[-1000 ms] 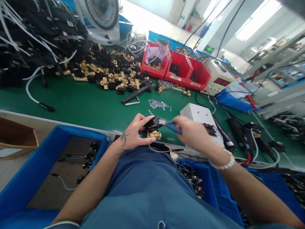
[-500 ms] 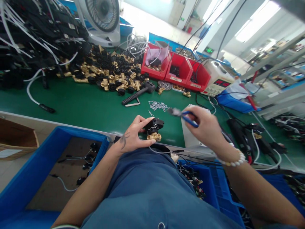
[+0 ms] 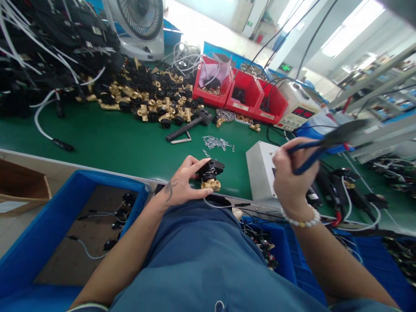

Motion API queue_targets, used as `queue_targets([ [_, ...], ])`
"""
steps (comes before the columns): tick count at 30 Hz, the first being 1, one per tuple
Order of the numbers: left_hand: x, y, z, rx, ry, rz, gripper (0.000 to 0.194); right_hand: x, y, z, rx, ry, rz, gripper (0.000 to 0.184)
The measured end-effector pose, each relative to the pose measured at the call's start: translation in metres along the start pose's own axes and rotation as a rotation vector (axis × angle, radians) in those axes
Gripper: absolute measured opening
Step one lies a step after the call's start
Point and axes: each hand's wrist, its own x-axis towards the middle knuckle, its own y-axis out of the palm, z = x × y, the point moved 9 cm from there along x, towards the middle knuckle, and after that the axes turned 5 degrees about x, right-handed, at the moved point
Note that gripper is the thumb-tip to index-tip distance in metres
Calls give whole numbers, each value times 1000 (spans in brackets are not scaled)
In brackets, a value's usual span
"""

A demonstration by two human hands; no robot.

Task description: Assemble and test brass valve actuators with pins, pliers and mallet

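Note:
My left hand [image 3: 183, 185] grips a brass valve with a black plastic top [image 3: 210, 175] at the table's front edge, thumb on the brass part and fingers on the black housing. A wire clip shows at the valve's neck, and a grey cable hangs below it. Raised to the right, over a white box [image 3: 262, 171], my right hand [image 3: 296, 175] is closed round the blue handles of a pair of pliers [image 3: 325, 145]. Their dark jaws point up and right, smeared by motion. Beyond the valve lies a small pile of wire clips [image 3: 216, 142], with a few loose ones beside it.
A black hammer [image 3: 190, 125] and a hex key [image 3: 182, 139] lie on the green table. Behind them are heaped brass valves [image 3: 156, 102], a fan [image 3: 139, 26], red bins [image 3: 243, 94] and a power supply [image 3: 299, 106]. Blue crates [image 3: 74, 186] stand below the table edge.
My right hand has moved right with the pliers, turning their jaws from leftward to up and right. A single clip now shows right of the pile. My left hand keeps the valve nearly still.

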Motion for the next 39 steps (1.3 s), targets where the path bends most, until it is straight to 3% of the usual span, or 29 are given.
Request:
queue_targets([
  [3, 0, -1, 1, -18, -15, -10, 77, -17, 41, -4, -162, 7, 452, 16],
  [4, 0, -1, 1, -23, -16, -17, 77, -20, 44, -3, -173, -9, 511, 17],
  [5, 0, -1, 1, -24, -14, -20, 77, -17, 38, -1, -166, -22, 458, 16],
  [8, 0, 1, 0, -1, 13, -14, 78, -5, -6, 4, -98, -5, -13, 12],
  [9, 0, 1, -1, 10, 20, -9, 78, -5, -12, 4, -92, 10, -84, 14],
  [11, 0, 1, -2, 20, 19, -5, 78, -8, 2, 3, -128, 22, 34, 13],
  [13, 0, 0, -1, 8, 2, -4, 77, -16, 31, 3, -181, 10, 340, 6],
  [14, 0, 0, -1, -2, -9, -6, 77, -19, 38, 3, -192, 0, 435, 8],
  [15, 0, -1, -1, -10, -16, -10, 77, -18, 38, 3, -191, -8, 444, 10],
  [16, 0, -1, -1, -12, -19, -11, 77, -14, 31, 5, -183, -13, 376, 10],
  [19, 1, 1, -3, 13, 6, -2, 79, -5, -7, 8, -132, -5, -32, 16],
  [20, 1, 1, -4, 21, 16, 1, 79, -5, -7, 8, -136, 7, -49, 18],
  [21, 1, 1, -3, 24, 22, 5, 78, -6, 0, 6, -154, 21, 21, 18],
  [24, 1, 0, 1, -8, 1, -3, 77, -19, 42, 1, -237, 30, 490, 17],
  [25, 1, -1, 3, -22, -10, -11, 77, -21, 46, 1, -252, 14, 545, 18],
  [27, 0, -2, 4, -35, -17, -17, 77, -13, 31, 4, -224, -19, 393, 15],
  [29, 0, -1, 3, -22, -1, -10, 78, -6, -1, 8, -111, -27, 30, 12],
  [30, 0, 0, 2, -12, 7, -5, 78, -7, -8, 7, -66, -14, -65, 13],
  [31, 0, 1, 1, -5, 8, -1, 78, -9, -4, 6, -52, 2, -53, 14],
  [32, 1, 2, 0, 0, 5, -2, 78, -12, 9, 6, -62, 15, 51, 14],
  [35, 0, 1, -3, 10, -21, -18, 77, -33, 63, -1, -141, 73, 547, 15],
  [36, 0, 0, -4, 18, -29, -32, 76, -37, 69, -6, -165, 110, 594, 15],
  [39, -5, -10, -11, 73, -41, -120, 74, -37, 67, -30, -317, 257, 535, 29],
])
